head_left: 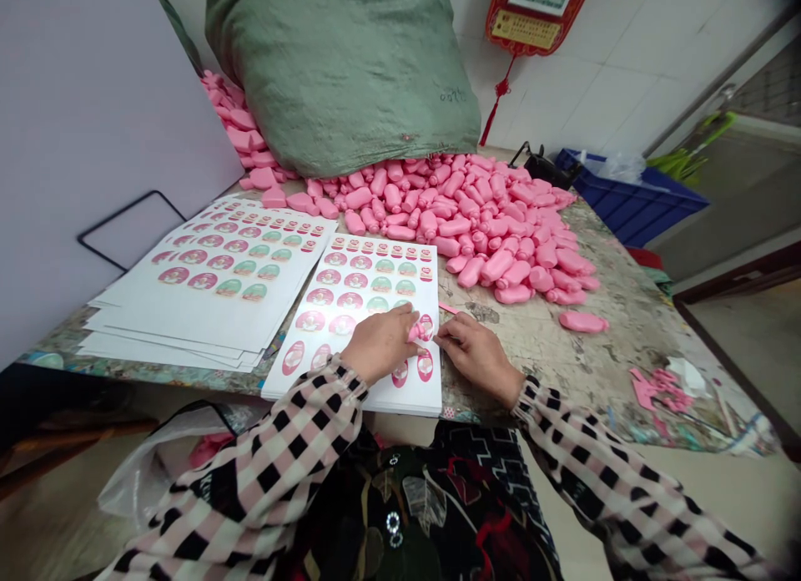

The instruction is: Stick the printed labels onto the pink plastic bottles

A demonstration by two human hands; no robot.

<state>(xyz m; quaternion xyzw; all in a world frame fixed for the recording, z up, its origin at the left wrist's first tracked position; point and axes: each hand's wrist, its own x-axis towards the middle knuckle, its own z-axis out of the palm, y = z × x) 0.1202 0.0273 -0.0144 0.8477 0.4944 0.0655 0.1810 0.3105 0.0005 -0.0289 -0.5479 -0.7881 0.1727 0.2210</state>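
My left hand (pixel 383 341) is closed around a small pink plastic bottle (pixel 418 332), most of it hidden by the fingers. It rests over a stack of white sticker sheets (pixel 356 372) printed with pink and green oval labels. Close by on the right, my right hand (pixel 479 357) has its fingers pinched together beside the bottle. A thin pink stick-like tool (pixel 448 308) pokes out from this hand; its kind cannot be made out. Whether a label is between the right fingertips is too small to tell.
Pink bottles (pixel 469 205) form a large heap behind, under a green sack (pixel 350 72). More sticker sheets (pixel 188 314) lie left, near a grey panel (pixel 93 130). One bottle (pixel 583 321) lies alone. Pink scraps (pixel 660 389) sit far right; a blue crate (pixel 632 201) stands beyond.
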